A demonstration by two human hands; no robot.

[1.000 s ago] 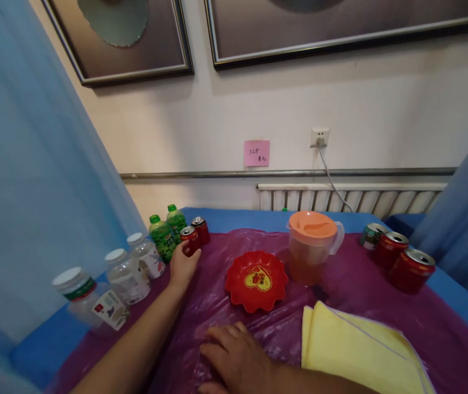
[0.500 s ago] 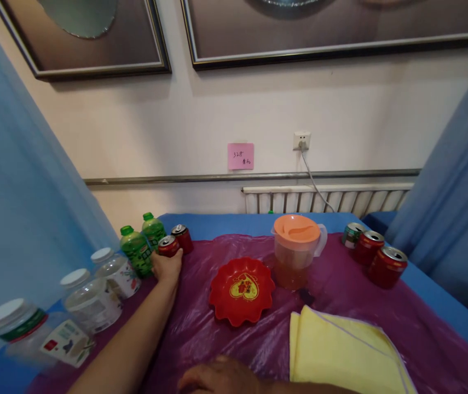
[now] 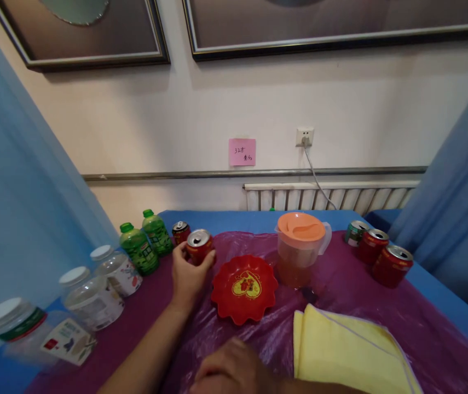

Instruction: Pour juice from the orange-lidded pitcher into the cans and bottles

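Observation:
My left hand (image 3: pixel 190 276) is wrapped round a red drink can (image 3: pixel 200 250) with an opened silver top, held upright left of the red scalloped dish (image 3: pixel 244 290). Behind that can stands another red can (image 3: pixel 180 232) with a dark top. My right hand (image 3: pixel 231 366) is low at the front, slightly blurred, its fingers curled in; I see nothing in it. It lies just left of a folded yellow cloth (image 3: pixel 348 350). A clear jug (image 3: pixel 297 257) with an orange lid and amber liquid stands right of the dish.
Two green bottles (image 3: pixel 138 251) and several clear jars with white lids (image 3: pixel 92 301) line the left side. A green can (image 3: pixel 356 233) and two red cans (image 3: pixel 392 268) stand at the right. Purple plastic sheeting (image 3: pixel 381 306) covers the blue table. Blue curtains (image 3: pixel 451 142) hang both sides.
My left hand has moved right with the red can, away from the green bottles and towards the dish. My right hand has shifted slightly right.

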